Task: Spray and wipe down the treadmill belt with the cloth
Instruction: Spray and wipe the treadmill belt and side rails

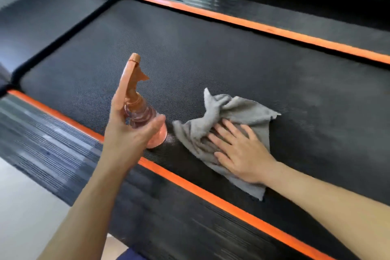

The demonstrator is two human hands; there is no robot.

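Belt [190, 53]: right hand [240, 152] flat on cloth [242, 110]; left hand [130, 131] grips spray bottle [137, 99].

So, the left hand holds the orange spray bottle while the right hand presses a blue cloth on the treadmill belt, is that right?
Not quite: in the head view the cloth under the right hand is grey, not blue. The rest holds: the left hand grips the orange spray bottle.

1 cloth [242, 110], 1 btl [135, 93], 2 hands [126, 131] [240, 154]

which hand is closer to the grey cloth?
Right. The right hand presses flat on the grey cloth; the left hand holds the orange spray bottle beside it, not touching.
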